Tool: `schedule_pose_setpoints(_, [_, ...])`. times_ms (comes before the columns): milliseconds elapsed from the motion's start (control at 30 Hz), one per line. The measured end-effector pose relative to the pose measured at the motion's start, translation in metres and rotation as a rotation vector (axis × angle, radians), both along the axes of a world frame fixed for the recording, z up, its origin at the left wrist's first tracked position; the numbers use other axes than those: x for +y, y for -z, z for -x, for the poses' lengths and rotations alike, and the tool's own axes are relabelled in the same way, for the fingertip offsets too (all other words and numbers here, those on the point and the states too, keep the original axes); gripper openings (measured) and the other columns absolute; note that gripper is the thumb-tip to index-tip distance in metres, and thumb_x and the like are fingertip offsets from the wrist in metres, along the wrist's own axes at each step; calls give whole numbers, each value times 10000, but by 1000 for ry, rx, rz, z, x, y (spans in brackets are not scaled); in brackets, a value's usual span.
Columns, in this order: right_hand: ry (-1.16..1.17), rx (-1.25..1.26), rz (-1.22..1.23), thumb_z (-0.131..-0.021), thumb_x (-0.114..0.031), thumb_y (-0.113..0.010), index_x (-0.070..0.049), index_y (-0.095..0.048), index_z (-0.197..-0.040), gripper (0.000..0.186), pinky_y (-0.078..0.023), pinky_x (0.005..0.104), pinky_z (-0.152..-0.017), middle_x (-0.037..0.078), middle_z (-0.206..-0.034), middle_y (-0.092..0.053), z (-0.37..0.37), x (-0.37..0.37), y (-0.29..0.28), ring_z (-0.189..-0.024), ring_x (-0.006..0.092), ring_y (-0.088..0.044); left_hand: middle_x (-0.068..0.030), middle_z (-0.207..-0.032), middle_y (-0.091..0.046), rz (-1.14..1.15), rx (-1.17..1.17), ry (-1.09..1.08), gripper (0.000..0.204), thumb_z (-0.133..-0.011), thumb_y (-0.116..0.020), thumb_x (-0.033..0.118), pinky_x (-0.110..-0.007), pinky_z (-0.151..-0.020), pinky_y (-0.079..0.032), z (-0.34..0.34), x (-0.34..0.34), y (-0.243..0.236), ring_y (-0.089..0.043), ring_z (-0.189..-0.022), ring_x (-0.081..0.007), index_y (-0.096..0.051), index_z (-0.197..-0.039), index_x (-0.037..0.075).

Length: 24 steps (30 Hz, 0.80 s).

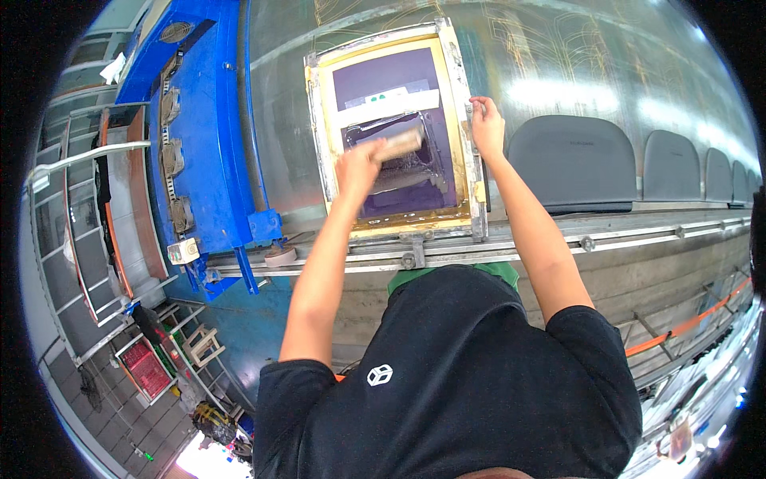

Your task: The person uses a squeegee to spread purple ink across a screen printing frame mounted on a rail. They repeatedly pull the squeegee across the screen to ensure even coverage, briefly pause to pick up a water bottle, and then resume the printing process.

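A screen printing frame (456,72) with a purple mesh (383,70) lies flat on the long table in front of me. My left hand (359,169) is closed around a wooden-handled squeegee (401,144), slightly blurred, over the middle of the mesh. Dark wet ink (407,177) surrounds its blade, which is mostly hidden. Across the mesh, beyond the squeegee, runs a strip of white tape (391,105). My right hand (487,128) is at the frame's right edge, its fingers closed on that side rail.
Grey padded panels (573,164) lie in a row along the table to the right. On the left stands a blue machine (195,120). A metal rail (542,243) runs along the table's near edge. A red crate (146,370) sits at the lower left.
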State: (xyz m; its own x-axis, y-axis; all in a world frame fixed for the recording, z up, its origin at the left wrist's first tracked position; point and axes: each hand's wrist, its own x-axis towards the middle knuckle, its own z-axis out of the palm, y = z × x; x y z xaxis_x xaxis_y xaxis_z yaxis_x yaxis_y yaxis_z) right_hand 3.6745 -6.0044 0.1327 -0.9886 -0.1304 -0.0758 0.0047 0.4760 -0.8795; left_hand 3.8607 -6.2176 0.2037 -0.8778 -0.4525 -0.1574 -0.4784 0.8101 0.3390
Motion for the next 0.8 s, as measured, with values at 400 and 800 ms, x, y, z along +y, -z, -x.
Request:
schedule_pose_setpoints(400, [9,100,-34,-970,-290,-559,-126,-686,-1096,243,-500,494,-769,229,-902,-697,2,4,11,-872,433,-666,-82,-1104,-721,133,278,216,399,-765,-612,-37,-411,-876,-530,-31,20,35,-676,-1014,-287,-736,-1089,159])
schedule_pose_setpoints(800, [3,83,-12,-981,-288,-533,-122,-667,-1096,243,-490,500,-767,214,-866,-696,-2,5,-5,-856,432,-665,-73,-1159,-705,-75,180,133,457,-773,-656,0,-377,-896,-538,-26,6,-6,-675,-1042,-271,-721,-1169,217])
